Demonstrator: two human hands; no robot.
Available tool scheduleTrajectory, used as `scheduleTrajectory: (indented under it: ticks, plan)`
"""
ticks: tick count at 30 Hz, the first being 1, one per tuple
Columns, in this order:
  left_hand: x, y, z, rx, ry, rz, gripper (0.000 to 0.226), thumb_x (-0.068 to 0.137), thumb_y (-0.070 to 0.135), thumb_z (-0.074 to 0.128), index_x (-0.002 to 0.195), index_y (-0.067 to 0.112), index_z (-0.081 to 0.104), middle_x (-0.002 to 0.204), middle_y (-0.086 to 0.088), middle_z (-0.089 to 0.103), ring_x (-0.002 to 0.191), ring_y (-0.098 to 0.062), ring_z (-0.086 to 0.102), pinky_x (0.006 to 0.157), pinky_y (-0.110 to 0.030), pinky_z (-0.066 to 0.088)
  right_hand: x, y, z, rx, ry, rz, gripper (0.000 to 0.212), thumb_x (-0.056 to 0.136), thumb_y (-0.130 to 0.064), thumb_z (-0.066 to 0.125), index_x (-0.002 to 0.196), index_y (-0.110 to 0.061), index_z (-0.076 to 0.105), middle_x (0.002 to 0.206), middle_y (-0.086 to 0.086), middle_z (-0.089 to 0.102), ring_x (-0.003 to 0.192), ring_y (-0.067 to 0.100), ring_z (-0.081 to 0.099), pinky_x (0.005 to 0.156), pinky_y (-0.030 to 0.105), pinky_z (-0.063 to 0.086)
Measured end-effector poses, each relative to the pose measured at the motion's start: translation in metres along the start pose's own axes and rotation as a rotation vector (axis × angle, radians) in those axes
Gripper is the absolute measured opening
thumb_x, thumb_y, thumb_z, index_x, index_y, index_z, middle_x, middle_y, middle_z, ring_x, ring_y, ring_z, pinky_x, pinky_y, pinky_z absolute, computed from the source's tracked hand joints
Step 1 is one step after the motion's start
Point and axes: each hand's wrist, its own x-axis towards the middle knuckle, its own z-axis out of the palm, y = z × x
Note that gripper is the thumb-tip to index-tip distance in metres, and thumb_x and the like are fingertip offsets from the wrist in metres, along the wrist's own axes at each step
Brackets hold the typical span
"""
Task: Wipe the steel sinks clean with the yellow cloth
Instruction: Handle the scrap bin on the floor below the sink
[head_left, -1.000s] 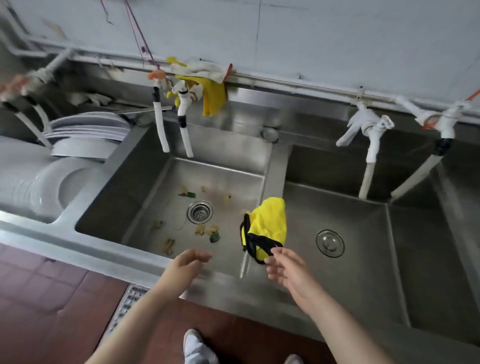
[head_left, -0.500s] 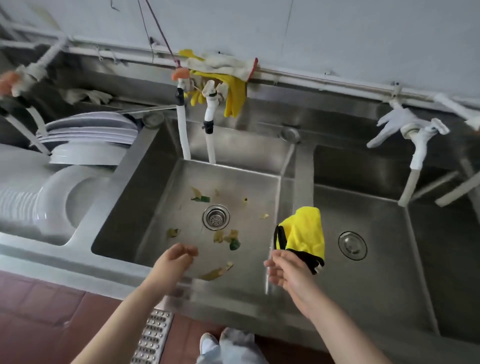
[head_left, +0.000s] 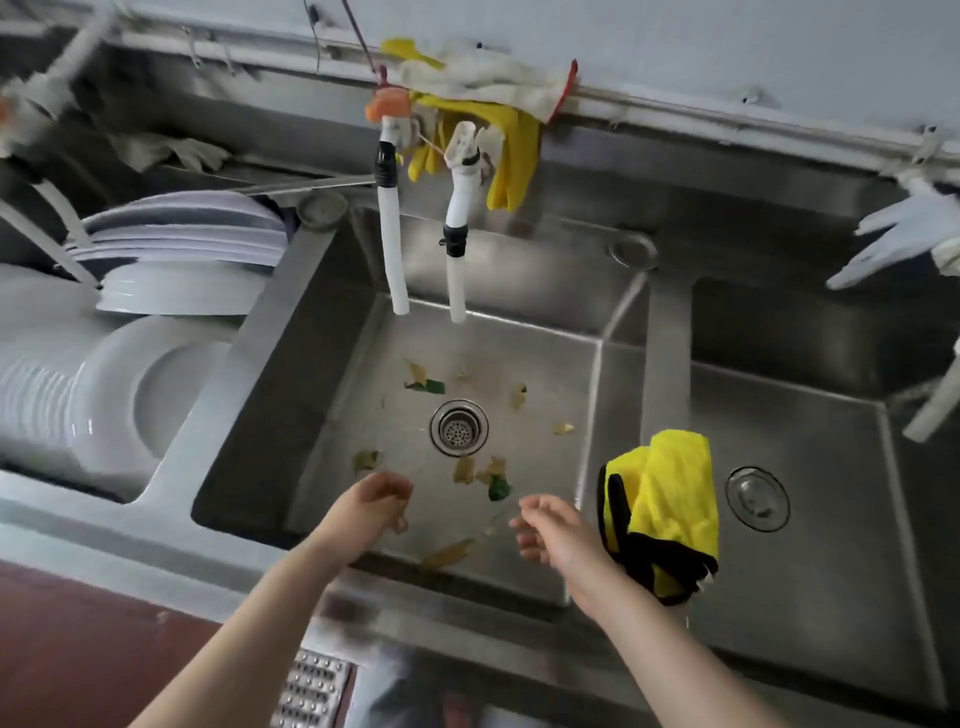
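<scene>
The yellow cloth (head_left: 670, 493), edged in black, hangs folded over the divider between the middle steel sink (head_left: 358, 395) and the right steel sink (head_left: 831, 582). Leaf and food scraps (head_left: 496, 483) lie scattered around the middle sink's drain (head_left: 458, 427). My left hand (head_left: 374, 501) hovers over that sink's front part with fingers loosely curled and holds nothing. Just left of the cloth, my right hand (head_left: 550, 527) is relaxed and apart from it.
White plates (head_left: 171, 260) are stacked in the left basin. Two white tap hoses (head_left: 394, 244) hang over the middle sink below yellow rubber gloves (head_left: 511, 156). A white glove (head_left: 898, 239) hangs at the right. The right sink has a closed drain plug (head_left: 757, 499).
My right hand has drawn left, away from the cloth, to over the middle sink. The cloth stays draped on the divider. My view has shifted toward the middle sink.
</scene>
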Motion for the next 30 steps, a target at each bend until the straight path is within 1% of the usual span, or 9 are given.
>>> scheduleTrajectory:
  ticks: [2,6,9,11,14,18,22,25,30]
  plan:
    - [0.018,-0.004,-0.003,0.068,-0.032,-0.033,0.024,0.09,0.0,0.054,0.107,0.009,0.068,0.094,-0.011,0.072,0.061,0.004,0.061,0.071,-0.025,0.046,0.013,0.005,0.006,-0.055,0.02,0.01,0.01,0.101,-0.017,0.053,0.104,-0.013,0.062,0.09,0.005,0.07,0.076,0.016,0.062,0.068,0.028,0.054]
    - [0.054,-0.013,-0.009,0.225,-0.195,-0.158,0.016,0.091,0.017,0.059,0.103,0.015,0.07,0.094,-0.002,0.066,0.092,-0.018,0.062,0.079,-0.028,0.049,0.049,0.032,0.017,-0.3,0.043,0.047,0.008,0.099,-0.017,0.052,0.098,-0.022,0.058,0.098,0.002,0.067,0.088,0.017,0.062,0.079,0.034,0.055]
    - [0.086,-0.024,-0.011,0.413,-0.296,-0.132,0.024,0.079,0.037,0.063,0.092,0.019,0.073,0.089,0.0,0.066,0.092,-0.022,0.063,0.085,-0.031,0.051,0.076,0.051,0.024,-0.524,-0.014,0.074,0.009,0.098,-0.014,0.055,0.105,-0.02,0.056,0.103,-0.001,0.059,0.097,0.017,0.057,0.085,0.029,0.048]
    - [0.105,-0.031,-0.007,0.433,-0.278,-0.119,0.007,0.087,0.026,0.065,0.086,0.022,0.07,0.088,0.001,0.066,0.09,-0.021,0.062,0.08,-0.026,0.05,0.092,0.057,0.033,-0.609,-0.085,0.091,0.013,0.096,-0.012,0.057,0.105,-0.021,0.053,0.104,-0.002,0.057,0.099,0.016,0.056,0.09,0.03,0.046]
    - [0.13,-0.041,0.003,0.522,-0.265,-0.054,0.007,0.093,0.016,0.06,0.094,0.02,0.066,0.09,0.003,0.064,0.085,-0.013,0.058,0.06,-0.012,0.04,0.116,0.074,0.05,-0.755,-0.231,0.045,0.021,0.095,-0.011,0.059,0.115,-0.016,0.059,0.11,-0.002,0.055,0.109,0.017,0.054,0.101,0.031,0.042]
    - [0.154,-0.058,0.012,0.658,-0.31,0.005,0.016,0.092,0.019,0.063,0.107,0.022,0.065,0.1,0.007,0.06,0.09,-0.009,0.054,0.064,-0.01,0.035,0.143,0.089,0.054,-0.997,-0.323,-0.073,0.015,0.1,-0.028,0.049,0.107,-0.024,0.061,0.117,0.0,0.061,0.105,0.017,0.057,0.105,0.042,0.044]
    - [0.165,-0.078,0.013,0.787,-0.279,0.051,0.019,0.089,0.027,0.066,0.107,0.025,0.061,0.113,0.0,0.064,0.096,-0.017,0.06,0.076,-0.022,0.041,0.161,0.091,0.059,-1.138,-0.345,-0.155,0.034,0.106,-0.025,0.033,0.135,-0.025,0.052,0.141,0.002,0.049,0.126,0.021,0.049,0.108,0.038,0.038]
    - [0.172,-0.091,0.011,0.847,-0.239,0.073,0.028,0.092,0.034,0.061,0.118,0.027,0.052,0.128,-0.003,0.053,0.109,-0.024,0.058,0.092,-0.036,0.048,0.167,0.095,0.063,-1.357,-0.374,-0.231,0.038,0.104,-0.019,0.035,0.14,-0.02,0.044,0.143,0.009,0.046,0.127,0.026,0.048,0.106,0.038,0.04]
    - [0.182,-0.103,0.008,0.972,-0.213,0.161,0.023,0.096,0.032,0.057,0.117,0.027,0.049,0.133,0.001,0.047,0.108,-0.023,0.058,0.088,-0.037,0.051,0.179,0.109,0.07,-1.628,-0.366,-0.313,0.045,0.099,-0.01,0.041,0.144,-0.011,0.04,0.143,0.015,0.045,0.13,0.033,0.044,0.105,0.044,0.042]
